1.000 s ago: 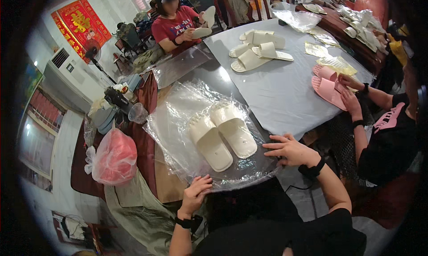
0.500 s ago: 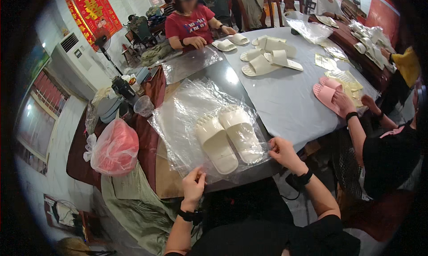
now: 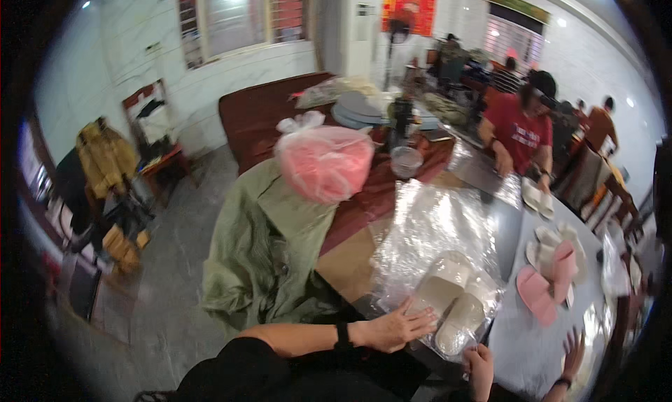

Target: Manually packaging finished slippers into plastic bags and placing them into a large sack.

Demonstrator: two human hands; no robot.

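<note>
A pair of cream slippers [image 3: 460, 326] lies inside a clear plastic bag [image 3: 493, 288] at the near edge of the table. My left hand [image 3: 395, 328] is spread flat with its fingers stretched toward the slippers, its fingertips on the bag beside the nearer sole. Low in the picture, my right hand [image 3: 479, 367] is closed in a pinch on the bag's near edge, below the slippers' heels. More flat clear bags [image 3: 434, 216] are piled just beyond the slippers.
Pink slippers [image 3: 537, 295] rest against more cream slippers on the grey table. A co-worker's spread hand [image 3: 574, 353] is at the lower right; another person in red [image 3: 521, 132] works across the table. A pink-filled plastic bag [image 3: 325, 164], a green sack [image 3: 255, 241] and a plastic cup [image 3: 405, 162] stand left.
My view has swung left, showing more floor and window. My left hand has flattened beside the slippers. The co-worker's pink slippers now lie by the cream ones, out of that person's hand.
</note>
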